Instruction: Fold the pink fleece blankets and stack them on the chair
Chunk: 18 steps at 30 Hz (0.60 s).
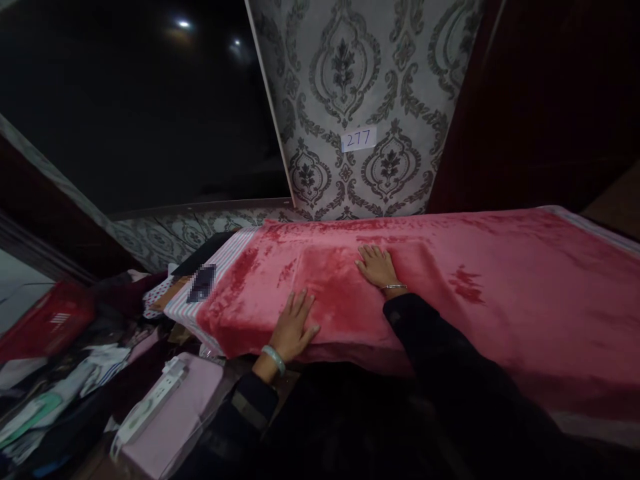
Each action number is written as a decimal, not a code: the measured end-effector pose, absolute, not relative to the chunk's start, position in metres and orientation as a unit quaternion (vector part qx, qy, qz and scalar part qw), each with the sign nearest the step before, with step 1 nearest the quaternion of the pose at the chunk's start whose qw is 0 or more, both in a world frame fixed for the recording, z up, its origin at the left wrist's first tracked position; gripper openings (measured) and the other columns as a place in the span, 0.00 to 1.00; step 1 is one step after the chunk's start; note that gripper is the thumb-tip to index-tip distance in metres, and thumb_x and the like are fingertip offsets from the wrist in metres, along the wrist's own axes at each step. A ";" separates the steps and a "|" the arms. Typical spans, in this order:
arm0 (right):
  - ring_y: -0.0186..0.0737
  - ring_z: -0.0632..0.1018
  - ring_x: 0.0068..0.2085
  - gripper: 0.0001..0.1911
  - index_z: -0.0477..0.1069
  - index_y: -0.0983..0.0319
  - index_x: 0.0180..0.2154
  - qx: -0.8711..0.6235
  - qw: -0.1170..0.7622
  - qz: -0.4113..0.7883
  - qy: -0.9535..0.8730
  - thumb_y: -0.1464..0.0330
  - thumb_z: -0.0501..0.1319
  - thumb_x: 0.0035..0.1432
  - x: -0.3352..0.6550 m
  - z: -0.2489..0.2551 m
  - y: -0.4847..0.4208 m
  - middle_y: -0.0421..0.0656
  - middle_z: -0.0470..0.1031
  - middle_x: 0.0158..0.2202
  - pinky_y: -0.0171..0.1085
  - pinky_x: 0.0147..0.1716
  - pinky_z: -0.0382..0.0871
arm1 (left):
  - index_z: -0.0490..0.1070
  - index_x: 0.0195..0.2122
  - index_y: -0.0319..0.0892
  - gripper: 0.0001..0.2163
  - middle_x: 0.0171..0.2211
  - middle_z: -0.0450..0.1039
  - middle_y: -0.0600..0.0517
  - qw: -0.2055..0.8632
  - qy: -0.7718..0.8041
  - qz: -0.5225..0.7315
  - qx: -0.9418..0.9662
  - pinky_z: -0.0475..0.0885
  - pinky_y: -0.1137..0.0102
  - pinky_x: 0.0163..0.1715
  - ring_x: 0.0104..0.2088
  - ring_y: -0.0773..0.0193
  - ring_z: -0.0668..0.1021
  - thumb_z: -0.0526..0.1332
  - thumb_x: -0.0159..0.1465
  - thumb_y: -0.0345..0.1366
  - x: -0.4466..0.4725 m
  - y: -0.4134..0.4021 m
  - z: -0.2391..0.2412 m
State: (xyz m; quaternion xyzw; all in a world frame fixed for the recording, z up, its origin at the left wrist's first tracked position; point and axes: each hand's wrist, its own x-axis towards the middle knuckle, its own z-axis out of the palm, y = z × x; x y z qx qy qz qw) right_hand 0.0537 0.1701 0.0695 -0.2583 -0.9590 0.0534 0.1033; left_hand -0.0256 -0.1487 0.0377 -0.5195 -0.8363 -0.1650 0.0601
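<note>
A plush red-pink blanket (530, 287) covers a long flat surface, its nap darker in several brushed patches. Near its front edge, my left hand (291, 328) lies flat with fingers spread, a pale bangle on the wrist. Farther back and to the right, my right hand (377, 267) rests palm down on the pile, fingers apart, with a thin metal bracelet at the cuff. Neither hand grips anything. Between them the fabric shows a darker red area. Under the blanket's left end, a striped cloth (227, 257) sticks out.
A pixelated dark item (202, 283) lies on the striped cloth. At lower left are a white power strip (153, 403) on a pink box (200, 380), piled clothes (65, 400) and a red box (47, 320). Behind stand a large dark screen (140, 107) and a patterned wall (320, 133).
</note>
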 end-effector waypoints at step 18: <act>0.55 0.65 0.70 0.51 0.43 0.62 0.75 -0.266 0.279 0.222 -0.896 0.49 0.61 0.60 0.310 -0.033 0.183 0.54 0.57 0.72 0.53 0.66 0.64 | 0.56 0.72 0.51 0.41 0.70 0.61 0.50 0.080 -0.789 -0.320 -0.518 0.64 0.51 0.69 0.69 0.52 0.67 0.57 0.55 0.27 -0.047 -0.176 0.009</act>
